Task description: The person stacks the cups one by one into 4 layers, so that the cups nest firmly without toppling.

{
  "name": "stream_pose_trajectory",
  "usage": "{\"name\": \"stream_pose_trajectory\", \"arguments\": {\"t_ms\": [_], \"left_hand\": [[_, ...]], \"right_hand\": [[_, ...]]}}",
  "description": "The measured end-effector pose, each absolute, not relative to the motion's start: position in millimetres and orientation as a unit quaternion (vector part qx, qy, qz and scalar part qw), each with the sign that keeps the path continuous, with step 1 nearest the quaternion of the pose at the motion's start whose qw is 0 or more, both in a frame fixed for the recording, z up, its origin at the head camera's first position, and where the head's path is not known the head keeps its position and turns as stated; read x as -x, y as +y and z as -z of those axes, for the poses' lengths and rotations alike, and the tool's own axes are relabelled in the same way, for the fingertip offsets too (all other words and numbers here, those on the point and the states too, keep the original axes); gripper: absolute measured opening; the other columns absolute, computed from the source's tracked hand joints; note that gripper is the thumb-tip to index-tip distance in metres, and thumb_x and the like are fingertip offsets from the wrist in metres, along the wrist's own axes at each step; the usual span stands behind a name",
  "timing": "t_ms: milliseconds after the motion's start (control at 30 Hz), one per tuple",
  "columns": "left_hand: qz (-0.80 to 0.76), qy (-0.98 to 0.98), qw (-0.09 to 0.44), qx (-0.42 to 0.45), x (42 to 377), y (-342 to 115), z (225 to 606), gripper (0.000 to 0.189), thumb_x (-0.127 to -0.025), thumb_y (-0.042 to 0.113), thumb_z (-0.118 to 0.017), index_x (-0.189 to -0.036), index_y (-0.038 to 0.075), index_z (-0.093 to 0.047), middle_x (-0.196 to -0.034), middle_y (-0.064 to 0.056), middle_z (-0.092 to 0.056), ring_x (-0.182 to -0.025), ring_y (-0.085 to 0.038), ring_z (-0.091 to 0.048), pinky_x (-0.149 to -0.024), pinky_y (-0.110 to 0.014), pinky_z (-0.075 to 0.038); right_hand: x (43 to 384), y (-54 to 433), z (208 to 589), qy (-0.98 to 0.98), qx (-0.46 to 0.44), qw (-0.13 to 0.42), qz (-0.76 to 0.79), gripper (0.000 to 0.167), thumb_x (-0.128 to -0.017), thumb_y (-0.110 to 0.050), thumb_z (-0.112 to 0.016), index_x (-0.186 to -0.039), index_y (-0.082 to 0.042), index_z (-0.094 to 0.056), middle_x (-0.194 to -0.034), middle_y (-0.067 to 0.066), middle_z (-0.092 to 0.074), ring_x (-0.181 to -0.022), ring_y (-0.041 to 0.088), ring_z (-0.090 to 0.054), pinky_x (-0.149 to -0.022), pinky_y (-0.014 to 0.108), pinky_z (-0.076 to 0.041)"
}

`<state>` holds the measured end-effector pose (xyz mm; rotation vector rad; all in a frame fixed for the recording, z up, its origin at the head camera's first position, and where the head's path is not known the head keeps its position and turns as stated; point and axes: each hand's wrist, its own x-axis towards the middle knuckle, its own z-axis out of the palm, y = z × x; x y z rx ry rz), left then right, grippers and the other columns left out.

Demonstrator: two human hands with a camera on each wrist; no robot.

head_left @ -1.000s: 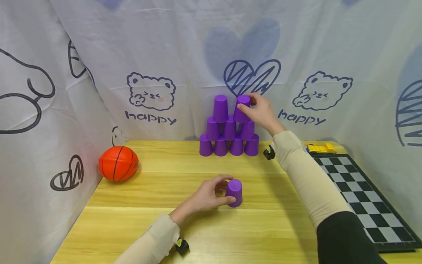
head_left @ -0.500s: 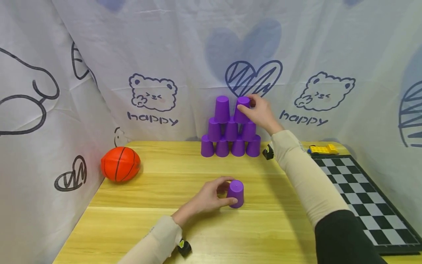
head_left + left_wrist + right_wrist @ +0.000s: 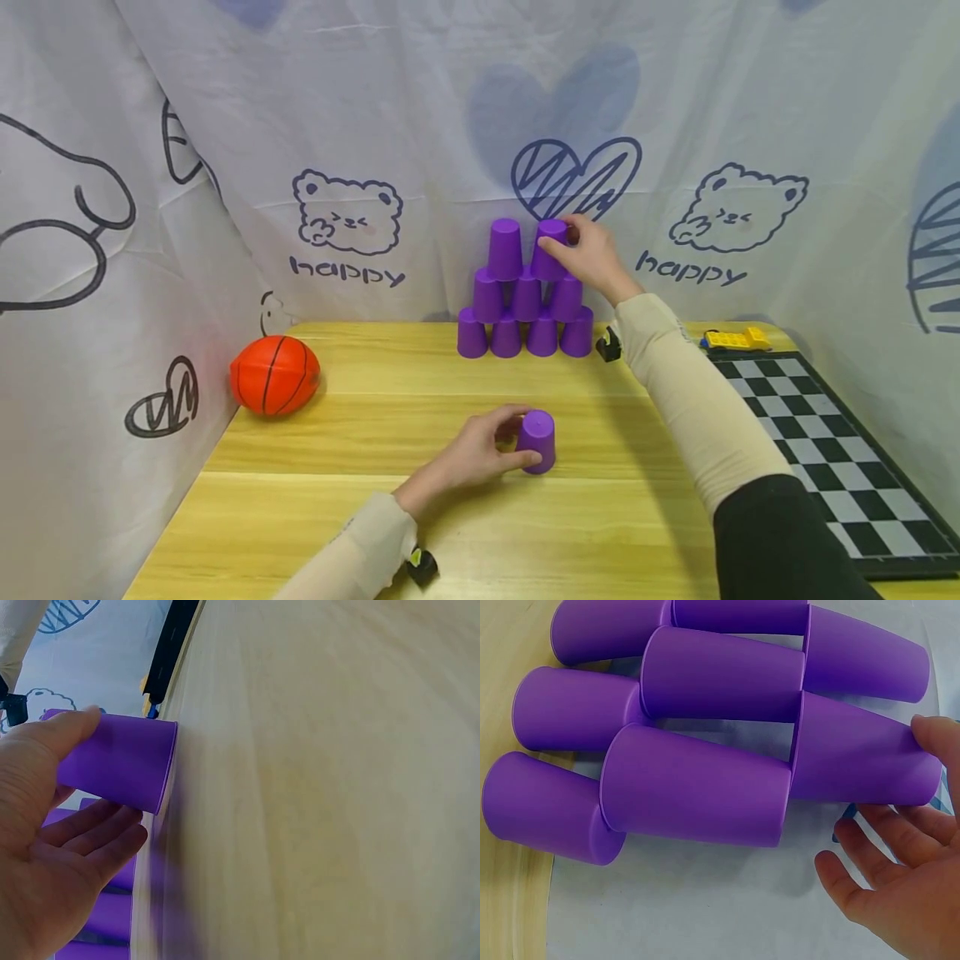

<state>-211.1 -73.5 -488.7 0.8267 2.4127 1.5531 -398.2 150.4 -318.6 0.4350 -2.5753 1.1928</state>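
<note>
Purple cups stand upside down in a stack of three tiers at the back of the table. On the top tier is a left cup (image 3: pixel 506 249) and, beside it with a narrow gap, a right cup (image 3: pixel 548 258). My right hand (image 3: pixel 597 257) pinches that right cup between thumb and fingers near its upper end, as the right wrist view also shows. Nearer to me, my left hand (image 3: pixel 480 450) holds a separate upside-down purple cup (image 3: pixel 542 437), thumb on one side and fingers round the other. Whether this cup's rim touches the table cannot be told.
A red ball (image 3: pixel 274 375) with black lines lies at the left. Along the right side is a black-and-white checkered board (image 3: pixel 832 458), with a yellow toy vehicle (image 3: pixel 737 339) behind it. A printed white curtain (image 3: pixel 450 108) hangs behind the wooden table (image 3: pixel 360 367).
The cup in my right hand has shifted very slightly left, closer to its neighbour on the top tier. My left hand keeps its hold, and the head view has drifted a little.
</note>
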Motion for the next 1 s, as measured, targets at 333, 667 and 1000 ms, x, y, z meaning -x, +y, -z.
{"name": "stream_pose_trajectory", "arguments": {"t_ms": [333, 667, 1000], "left_hand": [[-0.516, 0.808, 0.084, -0.273, 209.9, -68.4, 488.0, 0.059, -0.092, 0.022, -0.084, -0.144, 0.012, -0.059, -0.129, -0.009, -0.073, -0.116, -0.025, -0.072, -0.103, -0.038, -0.06], [-0.523, 0.809, 0.064, -0.26, 213.8, -69.2, 484.0, 0.058, -0.092, 0.022, -0.084, -0.143, 0.012, -0.059, -0.129, -0.008, -0.073, -0.116, -0.025, -0.072, -0.101, -0.036, -0.06], [-0.511, 0.821, 0.012, -0.256, 228.3, -81.3, 464.7, 0.057, -0.092, 0.022, -0.084, -0.142, 0.009, -0.059, -0.128, -0.012, -0.073, -0.114, -0.031, -0.072, -0.1, -0.046, -0.061]], "right_hand": [[399.1, 156.3, 320.3, -0.882, -0.142, 0.12, -0.434, 0.065, -0.099, -0.041, -0.071, -0.148, -0.003, -0.054, -0.134, 0.023, -0.067, -0.122, 0.035, -0.063, -0.108, 0.049, -0.053], [391.3, 179.0, 334.2, -0.867, -0.115, 0.134, -0.465, 0.063, -0.107, -0.054, -0.051, -0.145, -0.005, -0.058, -0.141, 0.021, -0.063, -0.131, 0.035, -0.058, -0.114, 0.051, -0.047], [386.5, 203.9, 382.6, -0.866, -0.102, 0.121, -0.475, 0.049, -0.108, -0.033, -0.059, -0.142, 0.001, -0.059, -0.139, 0.025, -0.064, -0.13, 0.04, -0.06, -0.115, 0.053, -0.048]]}}
